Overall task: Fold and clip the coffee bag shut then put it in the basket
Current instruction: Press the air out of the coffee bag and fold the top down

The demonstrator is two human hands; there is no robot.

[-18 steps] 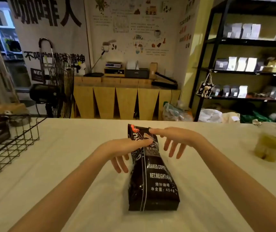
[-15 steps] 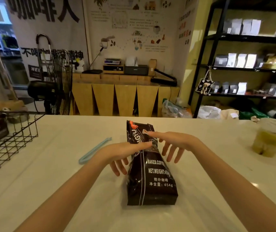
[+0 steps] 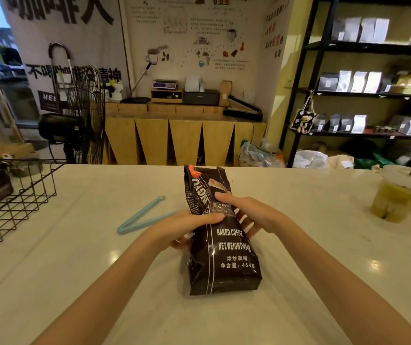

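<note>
White counter [image 3: 75,282]; wire basket [image 3: 12,207] left; shelving [image 3: 373,90] right.

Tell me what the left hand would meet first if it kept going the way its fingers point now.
The left hand points rightward across the coffee bag, which it already grips. Going on, it would likely meet the right hand on the bag's other side, though depth is unclear.

Fingers of left hand [image 3: 184,226] and right hand [image 3: 254,215] tucked out of sight behind coffee bag [image 3: 220,247]. Wire basket [image 3: 12,205] cropped by left edge. One arm of blue clip [image 3: 141,217] partly masked by left hand. Wall print too small to read.
</note>
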